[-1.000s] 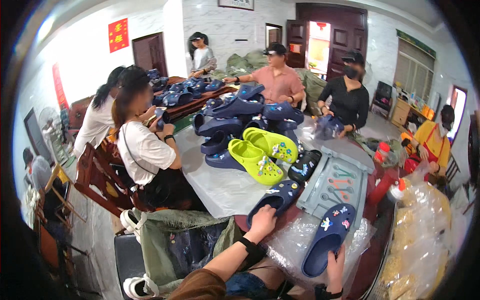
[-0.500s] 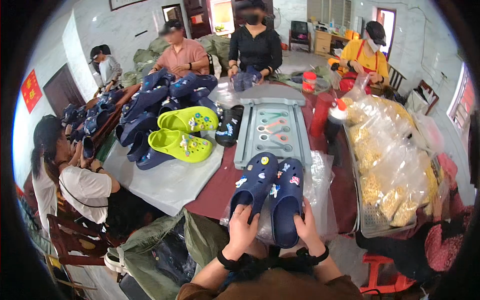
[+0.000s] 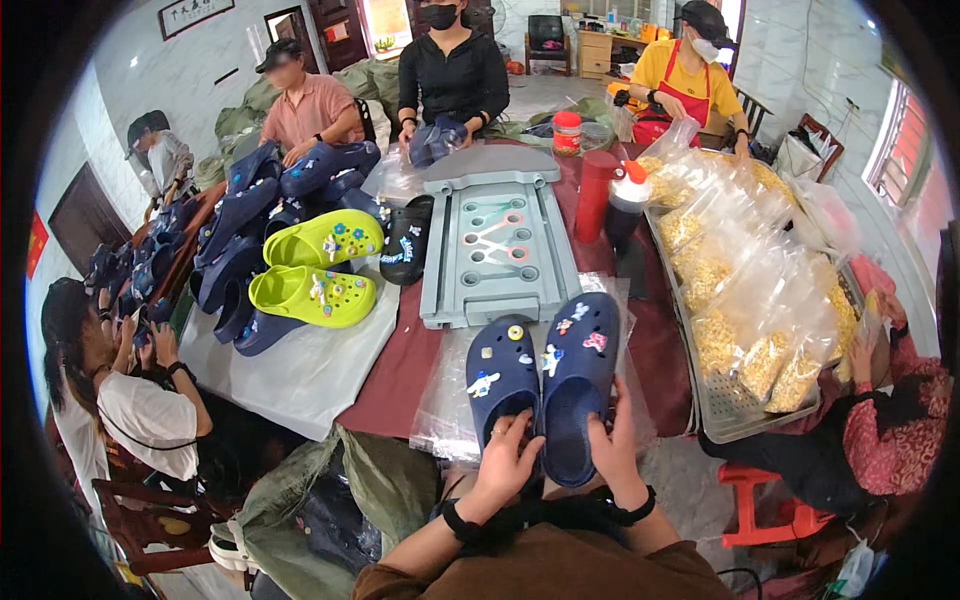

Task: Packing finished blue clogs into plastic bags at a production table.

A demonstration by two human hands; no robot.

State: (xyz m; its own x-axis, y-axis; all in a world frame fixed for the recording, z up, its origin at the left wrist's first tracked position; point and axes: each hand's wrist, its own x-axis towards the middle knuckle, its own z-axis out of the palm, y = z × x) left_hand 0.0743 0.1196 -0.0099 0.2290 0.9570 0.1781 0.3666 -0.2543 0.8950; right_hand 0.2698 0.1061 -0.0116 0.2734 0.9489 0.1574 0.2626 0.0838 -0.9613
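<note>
Two navy blue clogs with small coloured charms lie side by side on a clear plastic sheet [image 3: 445, 405] at the near edge of the red-covered table [image 3: 400, 370]. My left hand [image 3: 508, 460] grips the heel of the left clog [image 3: 500, 375]. My right hand [image 3: 612, 450] grips the heel of the right clog [image 3: 580, 370]. Both toes point away from me, toward a grey plastic tray [image 3: 495, 250].
Two lime green clogs [image 3: 315, 270] and a heap of navy clogs [image 3: 250, 220] lie at the left on a white sheet. A metal tray with several bags of yellow bits [image 3: 760, 300] fills the right side. Seated people ring the table. A red stool [image 3: 765, 500] stands at the right.
The view has swung toward the table's middle. The two navy clogs, first held apart, now lie together on the plastic sheet with both my hands at their heels.
</note>
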